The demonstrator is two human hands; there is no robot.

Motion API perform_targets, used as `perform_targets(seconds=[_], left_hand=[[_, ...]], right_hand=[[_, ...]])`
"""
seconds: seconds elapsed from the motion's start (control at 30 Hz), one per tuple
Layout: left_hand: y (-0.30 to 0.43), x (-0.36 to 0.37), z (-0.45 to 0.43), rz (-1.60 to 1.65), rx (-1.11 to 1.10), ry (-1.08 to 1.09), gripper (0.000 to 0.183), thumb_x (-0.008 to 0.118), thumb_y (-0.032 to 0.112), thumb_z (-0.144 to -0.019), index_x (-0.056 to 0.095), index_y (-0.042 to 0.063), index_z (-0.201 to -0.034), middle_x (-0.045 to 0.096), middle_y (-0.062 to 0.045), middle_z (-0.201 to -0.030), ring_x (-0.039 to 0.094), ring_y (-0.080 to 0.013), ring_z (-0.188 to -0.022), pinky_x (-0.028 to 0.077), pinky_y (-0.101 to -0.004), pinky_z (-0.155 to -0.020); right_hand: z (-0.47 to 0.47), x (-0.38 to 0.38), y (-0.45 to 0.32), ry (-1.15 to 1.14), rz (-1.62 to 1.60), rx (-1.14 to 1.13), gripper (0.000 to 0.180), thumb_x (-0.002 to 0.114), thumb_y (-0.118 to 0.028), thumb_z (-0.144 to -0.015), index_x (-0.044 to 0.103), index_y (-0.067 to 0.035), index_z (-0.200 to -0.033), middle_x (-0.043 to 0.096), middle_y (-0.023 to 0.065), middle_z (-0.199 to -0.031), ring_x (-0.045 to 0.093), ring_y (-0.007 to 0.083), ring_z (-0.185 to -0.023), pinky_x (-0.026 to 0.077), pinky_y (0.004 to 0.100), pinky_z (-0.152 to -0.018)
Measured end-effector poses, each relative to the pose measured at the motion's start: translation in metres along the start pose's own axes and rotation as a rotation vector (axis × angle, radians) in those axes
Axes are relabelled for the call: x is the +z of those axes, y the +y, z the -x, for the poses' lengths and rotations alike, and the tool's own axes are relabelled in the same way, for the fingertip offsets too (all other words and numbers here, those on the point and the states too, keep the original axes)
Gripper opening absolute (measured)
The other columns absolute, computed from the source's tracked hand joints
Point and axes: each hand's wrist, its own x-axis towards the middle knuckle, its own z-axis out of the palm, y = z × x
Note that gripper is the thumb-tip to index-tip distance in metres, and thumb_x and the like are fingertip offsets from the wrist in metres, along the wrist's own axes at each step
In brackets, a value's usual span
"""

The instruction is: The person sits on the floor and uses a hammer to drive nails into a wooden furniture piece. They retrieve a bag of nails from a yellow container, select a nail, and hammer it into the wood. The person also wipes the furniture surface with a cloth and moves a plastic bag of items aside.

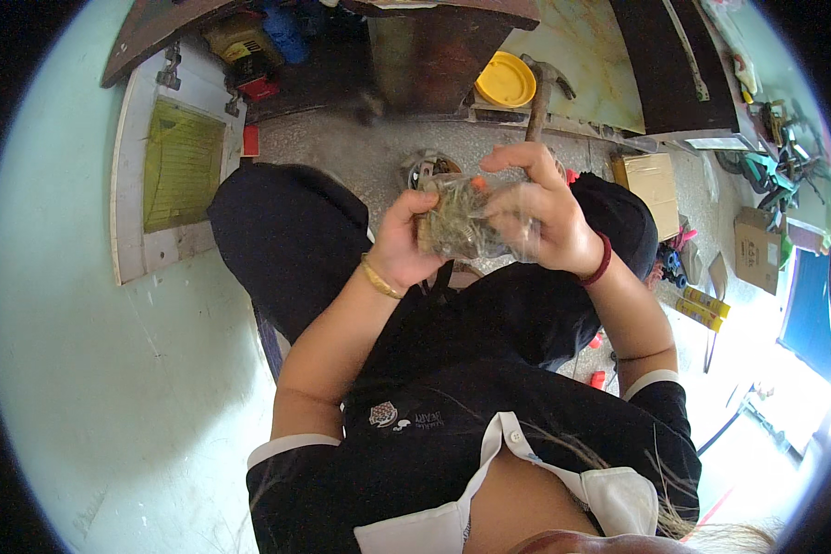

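A clear plastic bag of small mixed parts, one of them orange, is held up above my knees. My left hand grips its left side, the thumb on top. On the bag's right side, my right hand holds the plastic, its index finger raised and its other fingers slightly blurred. Just beyond the bag, a round container with metal pieces stands on the floor, partly hidden. A claw hammer with a wooden handle lies beside a yellow round lid ahead of me.
A white cabinet door with a yellow-green panel hangs open at the left. Dark wooden furniture stands ahead. Cardboard boxes, yellow cans and toys are on the floor at the right, with a small bicycle farther off.
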Motion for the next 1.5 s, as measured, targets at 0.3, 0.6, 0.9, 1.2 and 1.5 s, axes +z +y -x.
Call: perform_targets(seconds=[0.3, 0.6, 0.9, 1.2, 1.5], left_hand=[[-0.017, -0.029, -0.008, 0.089, -0.048, 0.015, 0.04, 0.046, 0.035, -0.09, 0.054, 0.01, -0.12, 0.059, -0.008, -0.116, 0.057, -0.0244, -0.106, 0.045, -0.0431, -0.091], [-0.025, -0.025, -0.006, 0.138, 0.053, 0.053, 0.048, 0.045, 0.047, -0.087, 0.053, 0.015, -0.122, 0.057, -0.007, -0.119, 0.055, -0.0269, -0.11, 0.048, -0.0469, -0.086], [-0.022, -0.01, -0.007, 0.171, 0.148, -0.024, 0.051, 0.045, 0.048, -0.085, 0.05, 0.014, -0.124, 0.054, -0.009, -0.123, 0.053, -0.0277, -0.112, 0.044, -0.0465, -0.092], [-0.024, -0.003, -0.008, -0.271, 0.39, -0.14, 0.05, 0.043, 0.046, -0.086, 0.052, 0.012, -0.122, 0.055, -0.01, -0.121, 0.052, -0.0275, -0.113, 0.043, -0.0462, -0.094], [-0.01, -0.011, -0.006, 0.189, 0.157, -0.06, 0.052, 0.047, 0.048, -0.085, 0.052, 0.013, -0.123, 0.055, -0.009, -0.123, 0.053, -0.0304, -0.112, 0.047, -0.05, -0.086]], right_hand=[[-0.008, 0.0, -0.014, -0.107, 0.169, 0.253, 0.012, 0.062, -0.006, -0.074, 0.06, -0.002, -0.085, 0.05, 0.0154, -0.116, 0.046, 0.0326, -0.105, 0.038, 0.0373, -0.092], [0.001, 0.008, -0.014, 0.119, -0.448, 0.572, 0.008, 0.056, -0.009, -0.085, 0.058, -0.002, -0.088, 0.046, 0.014, -0.12, 0.044, 0.0241, -0.112, 0.033, 0.0334, -0.097], [-0.009, 0.019, -0.009, 0.219, -0.078, 0.341, 0.006, 0.052, -0.006, -0.087, 0.054, -0.001, -0.09, 0.045, 0.0149, -0.118, 0.046, 0.024, -0.106, 0.034, 0.0341, -0.095], [-0.032, 0.014, -0.027, 0.132, -0.246, 0.102, 0.01, 0.05, -0.015, -0.09, 0.055, -0.006, -0.087, 0.049, 0.0145, -0.117, 0.042, 0.0262, -0.11, 0.027, 0.0395, -0.099], [-0.114, -0.025, 0.042, 0.585, 0.165, 0.156, 0.014, 0.053, -0.013, -0.091, 0.058, 0.0, -0.092, 0.06, 0.0016, -0.081, 0.056, 0.0107, -0.075, 0.047, 0.0248, -0.071]])
